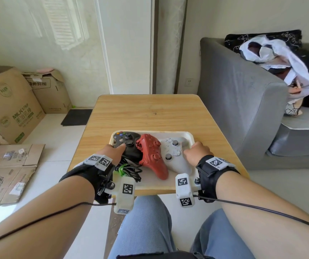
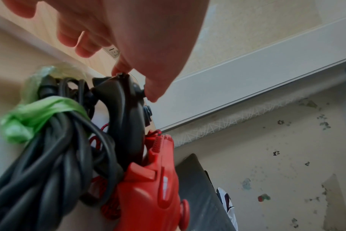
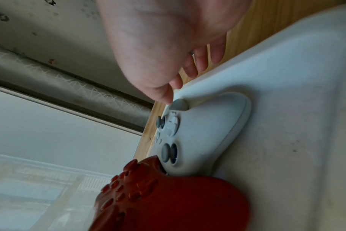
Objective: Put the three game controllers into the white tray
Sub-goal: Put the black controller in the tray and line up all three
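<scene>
The white tray (image 1: 189, 136) lies on the wooden table (image 1: 150, 113) and holds all three controllers side by side. The black controller (image 1: 131, 153) is at the left, the red controller (image 1: 151, 152) in the middle, the white controller (image 1: 176, 159) at the right. My left hand (image 1: 112, 149) pinches the black controller (image 2: 124, 112) between thumb and index fingertip (image 2: 118, 71). Its coiled black cable (image 2: 49, 164), tied with green plastic, lies in the tray's near left. My right hand (image 1: 196, 152) hovers by the tray's right rim (image 3: 286, 78), fingers loosely curled, thumb tip at the white controller's (image 3: 203, 132) shoulder.
A grey sofa (image 1: 243, 109) with clothes on it stands close to the table's right side. Cardboard boxes (image 1: 10, 105) sit on the floor to the left. My knees (image 1: 150, 230) are under the table's near edge. The far half of the tabletop is bare wood.
</scene>
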